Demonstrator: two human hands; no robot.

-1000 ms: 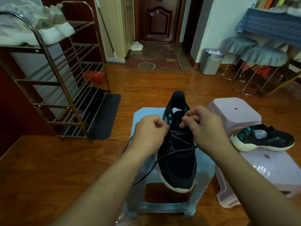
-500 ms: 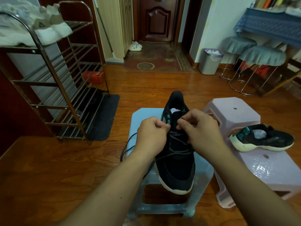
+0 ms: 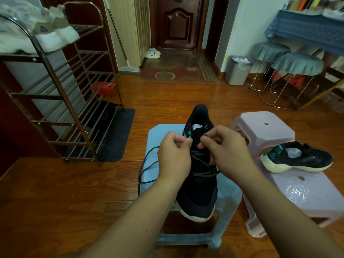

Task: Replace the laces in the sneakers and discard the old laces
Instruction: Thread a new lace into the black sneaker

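Observation:
A black sneaker [image 3: 198,192] with a white sole stands on a pale blue plastic stool [image 3: 158,135], toe toward me. Its dark lace [image 3: 147,164] crosses the eyelets and one long end loops off the stool's left side. My left hand [image 3: 174,157] pinches the lace at the upper left eyelets. My right hand [image 3: 225,146] pinches the lace at the upper right, near the tongue. The second black sneaker [image 3: 297,159] lies on its side on a pink stool [image 3: 307,194] to the right, with no lace visible in it.
Another pink stool [image 3: 264,131] stands behind the first. A metal shoe rack [image 3: 61,101] with pale shoes on top is at the left, beside a dark mat [image 3: 119,135]. A grey waste bin [image 3: 238,71] sits by the far wall, near two covered round stools [image 3: 296,64].
The hands have drawn slightly closer together over the upper eyelets. The loose lace end at the left has gathered into a bigger loop on the stool.

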